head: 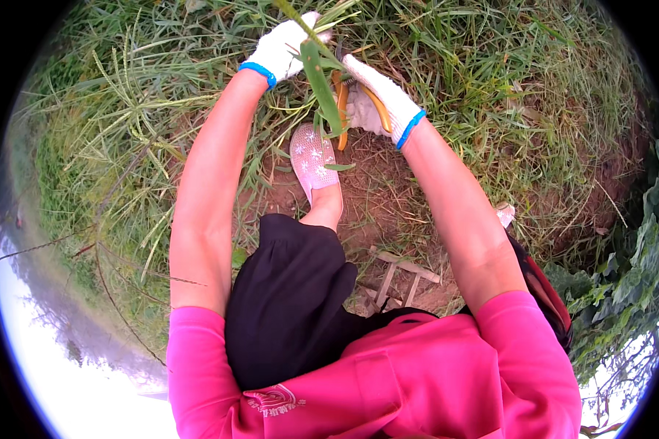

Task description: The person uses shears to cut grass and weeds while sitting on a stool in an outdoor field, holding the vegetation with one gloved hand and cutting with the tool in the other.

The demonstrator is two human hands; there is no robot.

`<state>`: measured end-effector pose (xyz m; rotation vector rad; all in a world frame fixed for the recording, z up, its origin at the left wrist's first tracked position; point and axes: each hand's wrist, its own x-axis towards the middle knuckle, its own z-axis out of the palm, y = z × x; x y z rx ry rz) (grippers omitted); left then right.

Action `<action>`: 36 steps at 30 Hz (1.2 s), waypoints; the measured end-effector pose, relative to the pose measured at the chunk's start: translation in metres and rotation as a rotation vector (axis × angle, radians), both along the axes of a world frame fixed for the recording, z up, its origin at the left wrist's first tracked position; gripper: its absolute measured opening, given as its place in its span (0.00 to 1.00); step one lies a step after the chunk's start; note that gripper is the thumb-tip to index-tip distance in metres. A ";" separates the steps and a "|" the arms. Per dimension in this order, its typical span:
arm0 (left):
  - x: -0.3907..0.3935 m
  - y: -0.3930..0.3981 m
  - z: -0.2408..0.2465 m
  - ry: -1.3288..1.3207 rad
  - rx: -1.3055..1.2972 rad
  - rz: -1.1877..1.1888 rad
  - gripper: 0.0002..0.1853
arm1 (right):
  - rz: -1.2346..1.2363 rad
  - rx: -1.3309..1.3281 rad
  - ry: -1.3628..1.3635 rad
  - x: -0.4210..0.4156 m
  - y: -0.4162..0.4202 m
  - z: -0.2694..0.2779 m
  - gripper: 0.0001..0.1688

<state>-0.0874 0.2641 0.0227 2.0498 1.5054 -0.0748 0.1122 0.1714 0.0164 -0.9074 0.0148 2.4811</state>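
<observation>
My left hand point(281, 48), in a white knit glove with a blue cuff, is closed around a bunch of grass stems point(338, 16) at the top of the view. Close beside it, my right hand point(383, 94), gloved the same way, grips pruning shears point(342, 107) by their orange handles. The handles stand apart, with a spring between them. A broad green leaf blade point(319, 82) on a stem hangs in front and partly covers the shears. Their blades are mostly hidden near the left glove's fingers.
Below the hands is a pink mesh shoe point(312, 156) on bare soil point(379, 186). The legs of a low wooden stool point(403, 274) show beneath me. Tall seed-headed grass point(126, 93) grows at left; leafy vines point(631, 236) climb at right.
</observation>
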 end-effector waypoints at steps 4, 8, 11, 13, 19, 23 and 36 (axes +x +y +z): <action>-0.003 -0.014 0.007 -0.197 -0.190 0.127 0.23 | -0.037 0.152 -0.160 -0.013 0.007 -0.013 0.18; -0.005 -0.023 0.030 0.058 0.011 -0.081 0.39 | 0.152 0.156 -0.523 0.001 0.001 0.015 0.26; -0.034 -0.026 0.020 0.078 0.132 -0.052 0.35 | 0.140 0.134 -0.489 0.008 -0.016 0.033 0.26; -0.051 -0.022 0.019 0.050 0.231 0.147 0.32 | 0.192 0.150 -0.467 0.023 -0.031 0.032 0.26; -0.059 -0.020 0.049 -0.221 0.068 0.349 0.41 | 0.266 0.167 -0.453 0.051 -0.060 0.038 0.24; -0.030 -0.030 0.057 -0.129 0.457 0.025 0.32 | 0.267 0.224 -0.493 0.058 -0.061 0.038 0.29; 0.002 0.002 0.016 0.213 0.559 -0.503 0.13 | 0.344 0.256 -0.556 0.065 -0.061 0.049 0.28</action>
